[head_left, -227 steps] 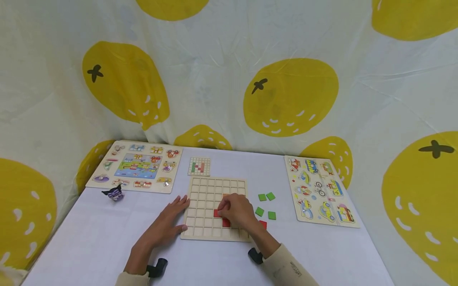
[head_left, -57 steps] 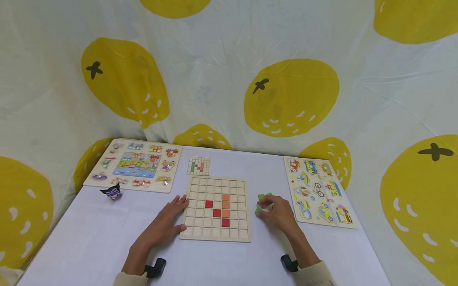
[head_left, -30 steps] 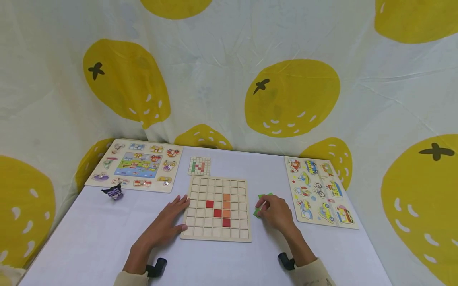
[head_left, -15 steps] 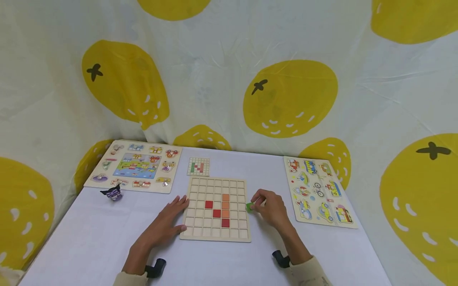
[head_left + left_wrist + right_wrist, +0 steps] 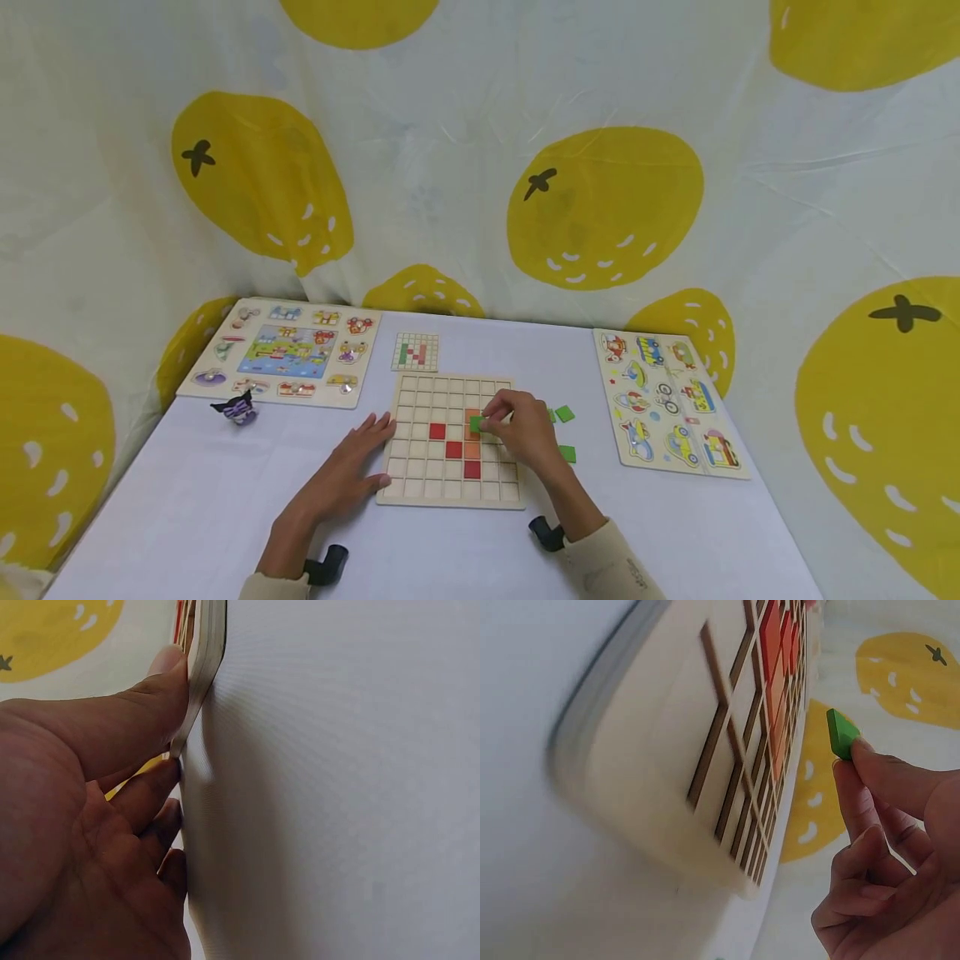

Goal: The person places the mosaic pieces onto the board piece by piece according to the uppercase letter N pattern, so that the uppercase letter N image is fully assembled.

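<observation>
My right hand [image 5: 522,427] pinches a green square tile [image 5: 476,425] between thumb and fingertips over the wooden grid board [image 5: 420,492]. In the right wrist view the green tile [image 5: 843,733] is tilted, clear of the grid. Red tiles [image 5: 437,431] sit in a diagonal of cells, with orange tiles [image 5: 472,451] in a column above the lowest red one; the held tile partly covers that column. My left hand [image 5: 341,467] lies with fingers extended at the board's left edge. Its thumb touches the board's side [image 5: 201,682] in the left wrist view.
Loose green tiles [image 5: 565,413] lie right of the board, partly behind my right hand. A small pattern card [image 5: 415,352] lies behind the board. Picture puzzles stand at the left [image 5: 348,400] and right [image 5: 630,454], with a small purple-black figure [image 5: 238,408] at the left one.
A red tile went into the grid earlier. My right hand then took a green tile from the loose ones and moved it left over the board. The left hand stayed put.
</observation>
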Tool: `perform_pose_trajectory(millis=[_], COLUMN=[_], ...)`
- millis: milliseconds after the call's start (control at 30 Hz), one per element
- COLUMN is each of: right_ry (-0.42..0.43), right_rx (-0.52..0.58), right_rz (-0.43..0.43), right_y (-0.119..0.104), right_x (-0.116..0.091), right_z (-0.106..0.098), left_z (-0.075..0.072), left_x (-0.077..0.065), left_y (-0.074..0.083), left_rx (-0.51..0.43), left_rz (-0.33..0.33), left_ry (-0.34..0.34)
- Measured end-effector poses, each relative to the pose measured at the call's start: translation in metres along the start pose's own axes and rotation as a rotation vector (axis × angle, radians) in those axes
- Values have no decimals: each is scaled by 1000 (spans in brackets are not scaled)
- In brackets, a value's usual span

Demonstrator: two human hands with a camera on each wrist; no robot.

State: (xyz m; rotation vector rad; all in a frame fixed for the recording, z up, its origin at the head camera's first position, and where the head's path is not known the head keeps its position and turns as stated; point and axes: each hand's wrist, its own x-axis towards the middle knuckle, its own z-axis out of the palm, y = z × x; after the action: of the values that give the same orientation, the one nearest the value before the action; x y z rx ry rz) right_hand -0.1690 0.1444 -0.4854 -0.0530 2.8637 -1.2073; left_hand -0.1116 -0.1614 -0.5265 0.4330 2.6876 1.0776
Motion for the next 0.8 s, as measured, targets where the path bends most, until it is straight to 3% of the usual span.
perform_pose_trajectory(millis=[233, 800], right_ry=[-55, -134], right_rx=[41, 35], right_rz=[-39, -25], right_y=[-15, -41], right_x=[10, 36], right_z=[19, 53], left_z=[-1, -1], left_x=[-1, 0], left_y=[3, 1], left_rx=[-5, -15], left_rz=[0, 3], left_ry=[-3, -8])
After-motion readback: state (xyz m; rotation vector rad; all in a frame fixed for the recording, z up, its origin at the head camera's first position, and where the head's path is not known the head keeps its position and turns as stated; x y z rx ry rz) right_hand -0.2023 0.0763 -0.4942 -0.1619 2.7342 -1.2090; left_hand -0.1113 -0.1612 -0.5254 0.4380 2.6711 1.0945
